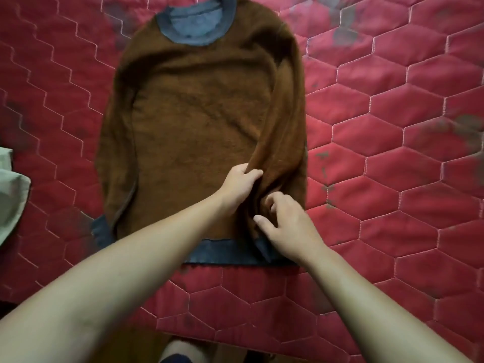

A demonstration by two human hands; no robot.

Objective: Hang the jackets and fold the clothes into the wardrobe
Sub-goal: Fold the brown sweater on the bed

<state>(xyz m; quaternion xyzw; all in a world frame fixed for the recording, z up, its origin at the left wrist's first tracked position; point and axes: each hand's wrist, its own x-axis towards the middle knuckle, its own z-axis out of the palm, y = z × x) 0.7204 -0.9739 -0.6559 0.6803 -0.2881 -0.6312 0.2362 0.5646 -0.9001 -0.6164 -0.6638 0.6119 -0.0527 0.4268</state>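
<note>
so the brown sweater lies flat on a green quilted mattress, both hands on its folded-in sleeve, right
Not quite: the head view shows the quilted mattress is red, not green. The brown sweater does lie flat on it, with the left hand and right hand on its folded-in sleeve.

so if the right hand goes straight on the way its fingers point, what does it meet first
The right hand likely meets the folded sleeve at once; the left hand lies just beyond.
</note>
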